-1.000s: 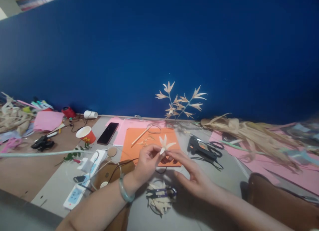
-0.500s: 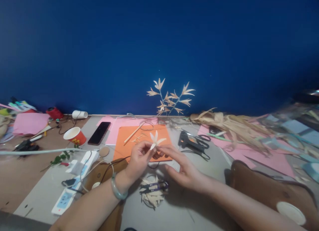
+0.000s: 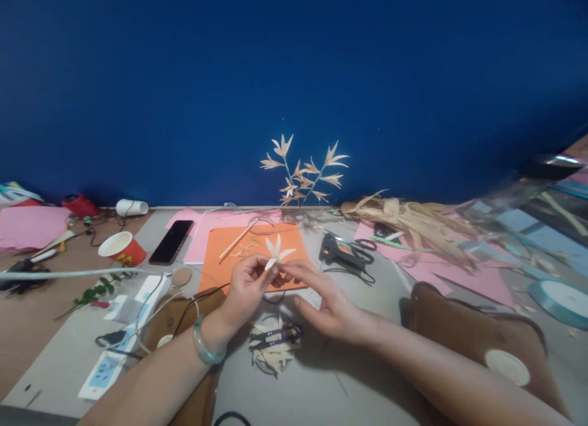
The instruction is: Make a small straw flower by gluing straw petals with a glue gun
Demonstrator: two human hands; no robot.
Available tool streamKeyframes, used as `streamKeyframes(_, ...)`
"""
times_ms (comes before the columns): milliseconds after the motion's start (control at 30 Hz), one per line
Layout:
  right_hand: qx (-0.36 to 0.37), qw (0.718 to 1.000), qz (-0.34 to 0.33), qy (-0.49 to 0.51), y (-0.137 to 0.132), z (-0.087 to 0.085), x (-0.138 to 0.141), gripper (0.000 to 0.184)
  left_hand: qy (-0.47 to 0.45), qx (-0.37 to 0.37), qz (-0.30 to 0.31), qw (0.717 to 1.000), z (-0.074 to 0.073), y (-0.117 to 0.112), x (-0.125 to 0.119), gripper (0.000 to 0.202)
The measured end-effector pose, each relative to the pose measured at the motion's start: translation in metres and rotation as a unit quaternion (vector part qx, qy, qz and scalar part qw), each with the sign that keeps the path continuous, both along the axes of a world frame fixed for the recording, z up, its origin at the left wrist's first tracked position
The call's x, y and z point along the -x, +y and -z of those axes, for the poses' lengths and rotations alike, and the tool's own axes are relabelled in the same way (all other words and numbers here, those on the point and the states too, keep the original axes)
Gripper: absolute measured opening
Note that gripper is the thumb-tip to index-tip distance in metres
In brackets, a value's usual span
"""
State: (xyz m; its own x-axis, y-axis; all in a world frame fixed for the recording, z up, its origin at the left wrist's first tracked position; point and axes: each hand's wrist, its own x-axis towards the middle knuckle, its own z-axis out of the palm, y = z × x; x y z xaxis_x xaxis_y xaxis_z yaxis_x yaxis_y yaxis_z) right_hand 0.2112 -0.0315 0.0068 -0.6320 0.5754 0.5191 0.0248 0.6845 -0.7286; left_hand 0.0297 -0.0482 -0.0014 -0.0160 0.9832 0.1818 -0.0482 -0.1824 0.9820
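A pale flower [image 3: 277, 253] with several pointed petals, like dried husk, stands upright between my hands. My left hand [image 3: 250, 288] pinches it at its base, thumb against the fingers. Beside it, my right hand [image 3: 328, 300] reaches in with its fingers stretched out and thumb apart, the fingertips at or near the flower's base; whether they touch it is hard to see. Below the hands, thread snips [image 3: 275, 337] lie across a round dish of pale petal pieces [image 3: 275, 358]. Under and behind the flower is an orange sheet [image 3: 294, 236] with a thin stick [image 3: 239, 239] on it.
Finished-looking flower sprays [image 3: 305, 175] stand at the blue wall. A black glue gun [image 3: 342, 251] and dried husks [image 3: 404, 218] lie right. Left are a phone [image 3: 171, 242], a red paper cup [image 3: 126, 250] and a power strip [image 3: 105, 365]. Brown cushions [image 3: 468, 340] flank my forearms.
The whole view has shifted, so things appear slightly further left and higher. My left hand keeps its pinch on the flower, and the right hand stays beside it with fingers stretched.
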Motion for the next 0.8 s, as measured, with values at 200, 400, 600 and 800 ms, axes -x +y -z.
streamKeyframes(200,0.003,1.0,0.005,-0.006,-0.0005,0.0023,-0.0003,0.061,0.004,0.001,0.006,1.0,-0.0024,-0.0015,-0.0003,0.027)
streamKeyframes(400,0.005,1.0,0.003,-0.011,-0.0013,0.0015,-0.0002,0.06,-0.001,0.004,-0.002,1.0,0.0013,-0.0003,0.0001,0.027)
streamKeyframes(600,0.009,1.0,-0.003,-0.009,-0.0014,0.0005,-0.0004,0.061,0.007,0.002,-0.002,1.0,0.0027,0.0007,0.0008,0.025)
streamKeyframes(800,0.007,1.0,-0.002,-0.007,-0.0014,0.0024,-0.0007,0.063,0.013,0.002,0.001,1.0,0.0026,0.0005,0.001,0.027)
